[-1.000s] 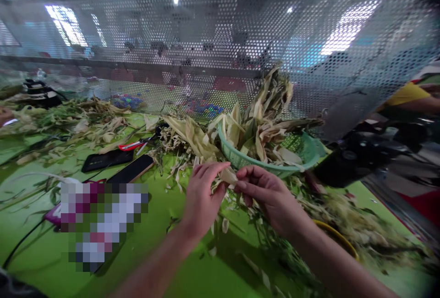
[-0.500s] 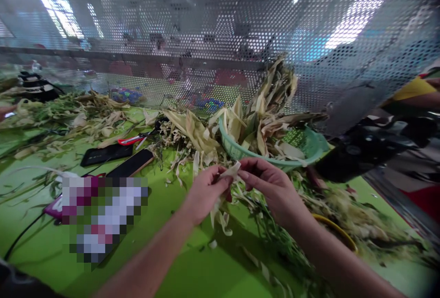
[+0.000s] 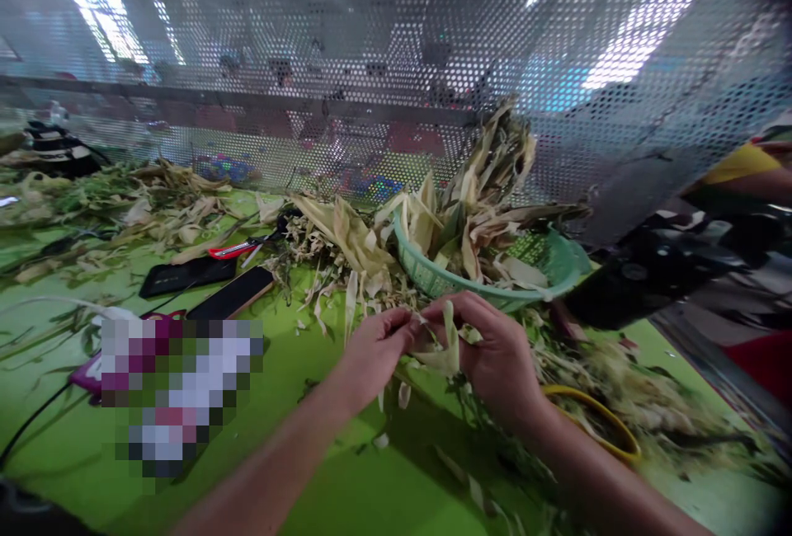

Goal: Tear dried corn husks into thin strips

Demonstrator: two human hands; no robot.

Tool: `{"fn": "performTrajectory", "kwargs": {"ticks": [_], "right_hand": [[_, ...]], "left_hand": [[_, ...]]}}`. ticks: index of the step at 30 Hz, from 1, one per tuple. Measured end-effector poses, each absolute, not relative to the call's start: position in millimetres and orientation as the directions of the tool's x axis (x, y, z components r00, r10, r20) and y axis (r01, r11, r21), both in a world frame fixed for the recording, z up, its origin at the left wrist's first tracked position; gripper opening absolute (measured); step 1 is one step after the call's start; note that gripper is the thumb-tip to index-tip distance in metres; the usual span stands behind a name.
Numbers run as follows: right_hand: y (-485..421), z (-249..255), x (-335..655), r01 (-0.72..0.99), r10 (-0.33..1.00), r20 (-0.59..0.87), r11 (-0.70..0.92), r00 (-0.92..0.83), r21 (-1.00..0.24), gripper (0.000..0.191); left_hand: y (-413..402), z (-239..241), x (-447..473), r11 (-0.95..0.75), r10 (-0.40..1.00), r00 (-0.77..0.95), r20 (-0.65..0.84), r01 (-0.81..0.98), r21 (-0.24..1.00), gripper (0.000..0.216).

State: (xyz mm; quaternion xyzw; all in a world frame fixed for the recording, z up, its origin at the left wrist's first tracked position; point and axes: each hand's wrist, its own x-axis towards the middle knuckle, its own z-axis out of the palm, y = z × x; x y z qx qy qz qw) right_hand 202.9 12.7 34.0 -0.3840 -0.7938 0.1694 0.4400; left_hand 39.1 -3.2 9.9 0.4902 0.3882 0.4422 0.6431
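Observation:
My left hand (image 3: 374, 350) and my right hand (image 3: 495, 354) meet over the green table (image 3: 346, 478), both pinched on a pale strip of corn husk (image 3: 442, 350) that bends between them. Loose husk scraps (image 3: 403, 394) hang and lie just below the hands. Right behind them stands a green plastic basket (image 3: 544, 260) heaped with dried husks (image 3: 479, 190). More husks (image 3: 350, 243) are piled to the basket's left.
Two dark phones (image 3: 186, 276) and red-handled scissors (image 3: 238, 249) lie at the left, beside a pixelated patch. A yellow-rimmed bowl (image 3: 594, 429) sits under my right forearm. A perforated metal screen (image 3: 396, 66) walls the back; a black machine (image 3: 656, 272) and another person's arm are at right.
Both hands have sunk slightly toward the table and drawn closer together. The husk strip now curls down between them rather than standing up from the fingers.

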Motion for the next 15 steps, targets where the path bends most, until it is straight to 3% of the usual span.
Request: {"fn": "performTrajectory", "kwargs": {"ticks": [5,15], "right_hand": [[13.0,33.3,204.3,0.47,0.722,0.607,0.685,-0.333,-0.557,0.01],[10.6,34.1,203.8,0.476,0.713,0.616,0.692,-0.336,-0.542,0.009]], "left_hand": [[-5.2,13.8,40.0,0.065,0.947,0.321,-0.001,-0.188,0.98,0.03],[-4.0,12.5,41.1,0.09,0.955,0.293,-0.048,-0.131,0.987,0.033]]}}
